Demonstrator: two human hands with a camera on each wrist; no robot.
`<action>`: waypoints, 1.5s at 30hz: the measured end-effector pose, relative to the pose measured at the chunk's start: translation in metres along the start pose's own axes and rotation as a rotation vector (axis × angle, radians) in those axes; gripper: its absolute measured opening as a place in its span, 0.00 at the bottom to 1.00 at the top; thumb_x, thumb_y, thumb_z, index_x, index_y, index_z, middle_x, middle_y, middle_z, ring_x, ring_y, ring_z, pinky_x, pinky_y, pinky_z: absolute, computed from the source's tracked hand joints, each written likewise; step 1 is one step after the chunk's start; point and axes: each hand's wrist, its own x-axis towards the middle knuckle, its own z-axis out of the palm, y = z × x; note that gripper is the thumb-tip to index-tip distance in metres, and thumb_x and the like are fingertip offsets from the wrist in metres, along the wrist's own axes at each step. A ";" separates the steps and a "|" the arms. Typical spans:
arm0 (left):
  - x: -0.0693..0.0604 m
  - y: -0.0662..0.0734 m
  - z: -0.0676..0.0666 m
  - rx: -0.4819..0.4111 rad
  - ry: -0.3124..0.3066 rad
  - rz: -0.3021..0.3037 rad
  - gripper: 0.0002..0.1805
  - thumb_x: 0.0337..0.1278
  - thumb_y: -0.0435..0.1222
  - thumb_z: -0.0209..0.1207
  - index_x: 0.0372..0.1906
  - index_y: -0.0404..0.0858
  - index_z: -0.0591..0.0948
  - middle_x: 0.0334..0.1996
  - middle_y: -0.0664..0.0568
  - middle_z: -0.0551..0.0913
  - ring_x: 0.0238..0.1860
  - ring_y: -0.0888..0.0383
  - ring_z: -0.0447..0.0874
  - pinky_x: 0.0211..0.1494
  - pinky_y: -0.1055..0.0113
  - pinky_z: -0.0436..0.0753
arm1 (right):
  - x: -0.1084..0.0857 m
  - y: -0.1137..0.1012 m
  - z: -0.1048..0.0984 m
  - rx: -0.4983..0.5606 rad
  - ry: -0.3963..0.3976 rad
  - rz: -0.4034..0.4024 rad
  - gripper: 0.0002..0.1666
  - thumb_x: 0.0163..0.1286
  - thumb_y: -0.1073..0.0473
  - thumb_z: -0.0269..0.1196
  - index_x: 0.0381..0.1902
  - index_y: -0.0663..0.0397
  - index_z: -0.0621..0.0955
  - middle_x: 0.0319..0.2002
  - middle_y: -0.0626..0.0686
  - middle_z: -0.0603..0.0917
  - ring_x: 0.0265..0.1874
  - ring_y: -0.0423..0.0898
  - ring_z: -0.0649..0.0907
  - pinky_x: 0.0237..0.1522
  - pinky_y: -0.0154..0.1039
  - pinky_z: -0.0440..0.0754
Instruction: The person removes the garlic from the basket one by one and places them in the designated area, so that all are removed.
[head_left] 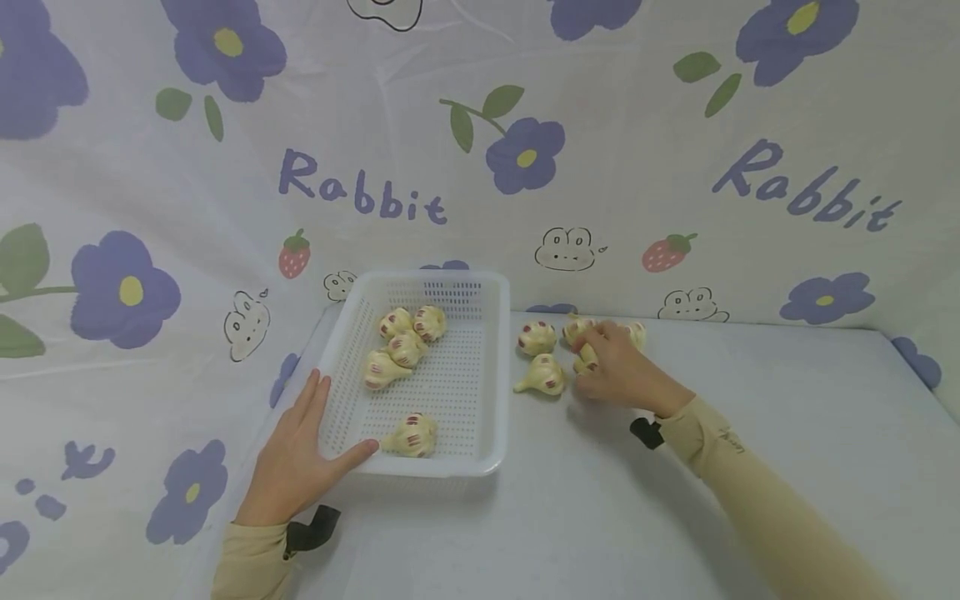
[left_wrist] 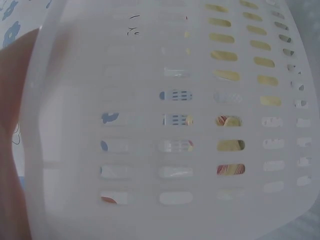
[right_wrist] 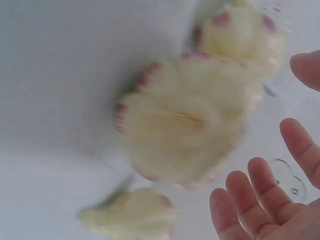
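My left hand (head_left: 296, 454) rests against the left side of a white plastic basket (head_left: 501, 383), fingers straight and thumb across its near rim. Inside the basket sit several garlic bulbs (head_left: 406, 349), with one bulb (head_left: 415, 435) apart near the front. To the basket's right, my right hand (head_left: 618, 368) is over a group of bulbs and partly hides them. In the right wrist view its fingers are spread beside a large blurred bulb (right_wrist: 180, 120), holding nothing. The left wrist view shows the slotted basket wall (left_wrist: 135, 220) and part of my left hand (left_wrist: 11, 115).
Two bulbs stand between the basket and my right hand, one (head_left: 537, 337) behind the other (head_left: 546, 375). Another bulb (head_left: 637, 334) shows behind the right hand. A patterned cloth (head_left: 465, 225) hangs along the back of the white table (head_left: 570, 517).
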 end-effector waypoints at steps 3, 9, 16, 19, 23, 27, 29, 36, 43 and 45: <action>0.000 0.000 0.000 0.002 0.003 0.001 0.64 0.56 0.70 0.62 0.84 0.35 0.50 0.85 0.40 0.47 0.79 0.31 0.58 0.73 0.31 0.68 | 0.000 -0.007 -0.010 0.005 0.014 -0.014 0.20 0.62 0.63 0.67 0.52 0.57 0.78 0.58 0.68 0.73 0.56 0.61 0.74 0.55 0.58 0.78; 0.000 0.001 0.000 -0.004 0.006 0.004 0.64 0.56 0.70 0.62 0.84 0.35 0.51 0.85 0.40 0.47 0.79 0.31 0.58 0.73 0.31 0.67 | -0.003 -0.025 -0.029 0.003 0.026 -0.043 0.22 0.63 0.62 0.70 0.54 0.58 0.78 0.62 0.67 0.71 0.64 0.63 0.71 0.65 0.64 0.74; 0.000 -0.001 0.002 -0.009 0.014 0.015 0.64 0.57 0.69 0.63 0.84 0.34 0.51 0.85 0.39 0.48 0.79 0.31 0.58 0.74 0.32 0.67 | -0.004 -0.041 -0.043 0.004 0.019 -0.062 0.22 0.65 0.62 0.68 0.55 0.56 0.77 0.64 0.65 0.69 0.64 0.62 0.68 0.63 0.63 0.75; 0.000 -0.001 0.002 -0.010 0.012 0.013 0.64 0.56 0.69 0.63 0.84 0.35 0.51 0.85 0.39 0.48 0.79 0.31 0.57 0.74 0.32 0.66 | -0.003 -0.045 -0.044 -0.003 0.015 -0.060 0.21 0.66 0.61 0.68 0.55 0.55 0.77 0.64 0.64 0.70 0.63 0.61 0.69 0.62 0.63 0.76; 0.000 -0.001 0.001 -0.009 0.008 0.010 0.64 0.57 0.69 0.63 0.84 0.35 0.51 0.85 0.39 0.47 0.80 0.31 0.56 0.75 0.32 0.66 | -0.002 -0.049 -0.043 -0.005 0.007 -0.056 0.20 0.66 0.60 0.68 0.55 0.54 0.78 0.64 0.64 0.71 0.62 0.61 0.69 0.61 0.63 0.77; 0.000 -0.001 0.001 -0.006 0.004 0.005 0.64 0.56 0.70 0.62 0.84 0.36 0.50 0.85 0.40 0.47 0.80 0.31 0.57 0.75 0.32 0.66 | -0.001 -0.053 -0.041 0.007 0.008 -0.069 0.21 0.64 0.62 0.69 0.54 0.55 0.78 0.63 0.64 0.70 0.64 0.61 0.69 0.63 0.63 0.76; 0.001 -0.001 0.001 -0.006 0.002 0.001 0.64 0.56 0.70 0.62 0.85 0.36 0.50 0.85 0.41 0.47 0.80 0.31 0.57 0.75 0.32 0.66 | 0.000 -0.055 -0.039 0.006 0.011 -0.089 0.21 0.64 0.62 0.68 0.54 0.56 0.78 0.62 0.64 0.71 0.63 0.61 0.69 0.64 0.62 0.76; 0.001 -0.001 0.002 -0.006 0.001 0.002 0.64 0.56 0.70 0.62 0.85 0.36 0.50 0.85 0.41 0.46 0.80 0.32 0.57 0.74 0.31 0.66 | 0.004 -0.068 -0.034 -0.006 0.028 -0.215 0.21 0.64 0.62 0.70 0.54 0.57 0.78 0.60 0.63 0.73 0.61 0.60 0.72 0.63 0.59 0.77; 0.000 -0.002 0.002 -0.004 0.009 0.003 0.64 0.56 0.70 0.62 0.85 0.36 0.50 0.85 0.42 0.46 0.79 0.32 0.57 0.73 0.31 0.67 | 0.012 -0.089 -0.030 0.025 -0.020 -0.243 0.20 0.64 0.62 0.68 0.54 0.53 0.79 0.62 0.60 0.72 0.64 0.57 0.71 0.65 0.57 0.76; -0.001 -0.002 0.002 -0.006 0.007 0.002 0.64 0.56 0.70 0.62 0.85 0.36 0.50 0.86 0.42 0.46 0.79 0.32 0.57 0.73 0.31 0.67 | 0.013 -0.096 -0.028 0.030 -0.039 -0.265 0.21 0.64 0.62 0.69 0.54 0.54 0.79 0.63 0.60 0.72 0.64 0.56 0.70 0.64 0.55 0.77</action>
